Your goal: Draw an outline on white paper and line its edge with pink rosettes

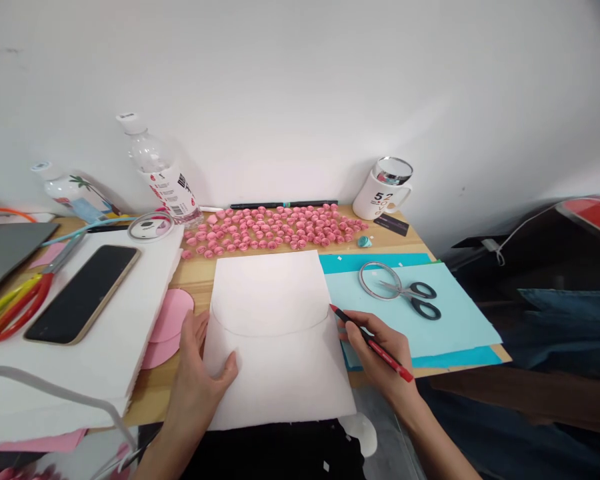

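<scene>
A white sheet of paper (280,373) lies in front of me, its near end reaching past the table edge. A thin curved line (270,335) crosses it from side to side. My left hand (200,367) holds the sheet at its left edge, thumb on top and fingers along the side, partly hidden. Between the fingers of my right hand (380,347) is a red and black pen (375,343). Its tip is at the sheet's right edge, by the end of the curve; I cannot tell whether it touches.
Pink paper rolls (280,227) spread behind the sheet, near a mug (380,190). Scissors (423,300) and a ring (380,280) lie on light blue paper (460,320) at right. A phone (83,293), red-yellow scissors (25,300) and a bottle (163,173) are at left.
</scene>
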Available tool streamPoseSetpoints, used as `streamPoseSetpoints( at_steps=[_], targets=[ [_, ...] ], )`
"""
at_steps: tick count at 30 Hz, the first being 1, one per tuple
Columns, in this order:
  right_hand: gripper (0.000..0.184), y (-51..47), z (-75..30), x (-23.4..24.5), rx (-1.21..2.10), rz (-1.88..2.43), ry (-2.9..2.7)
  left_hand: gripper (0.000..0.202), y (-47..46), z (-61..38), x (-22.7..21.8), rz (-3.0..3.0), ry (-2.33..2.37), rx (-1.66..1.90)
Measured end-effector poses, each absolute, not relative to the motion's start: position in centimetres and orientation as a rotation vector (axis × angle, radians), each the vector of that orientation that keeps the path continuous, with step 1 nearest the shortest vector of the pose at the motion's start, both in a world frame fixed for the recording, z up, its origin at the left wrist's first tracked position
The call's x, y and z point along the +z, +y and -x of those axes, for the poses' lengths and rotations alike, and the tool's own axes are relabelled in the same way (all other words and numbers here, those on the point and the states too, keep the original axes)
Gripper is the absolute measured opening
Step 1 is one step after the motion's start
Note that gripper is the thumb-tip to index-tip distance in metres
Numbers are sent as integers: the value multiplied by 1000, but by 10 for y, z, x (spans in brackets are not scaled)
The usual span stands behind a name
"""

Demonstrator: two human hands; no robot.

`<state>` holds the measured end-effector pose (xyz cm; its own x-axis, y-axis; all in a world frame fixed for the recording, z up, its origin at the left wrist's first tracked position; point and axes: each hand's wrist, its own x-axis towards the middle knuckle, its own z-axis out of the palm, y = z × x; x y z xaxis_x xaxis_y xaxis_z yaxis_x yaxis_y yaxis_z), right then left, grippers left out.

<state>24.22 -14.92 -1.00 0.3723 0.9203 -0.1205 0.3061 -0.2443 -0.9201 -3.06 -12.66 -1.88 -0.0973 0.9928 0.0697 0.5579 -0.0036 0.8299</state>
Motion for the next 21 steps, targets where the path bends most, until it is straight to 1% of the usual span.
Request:
streamPoseSetpoints(
  at_steps=[10, 21],
  targets=[
    [27, -143, -243, -12, 795, 1767, -1173, 94, -127, 28, -18, -1596, 1719, 1003],
    [27, -163, -233, 1, 856, 1818, -1188, 95, -128, 27, -16, -1539, 1728, 998]
  ],
)
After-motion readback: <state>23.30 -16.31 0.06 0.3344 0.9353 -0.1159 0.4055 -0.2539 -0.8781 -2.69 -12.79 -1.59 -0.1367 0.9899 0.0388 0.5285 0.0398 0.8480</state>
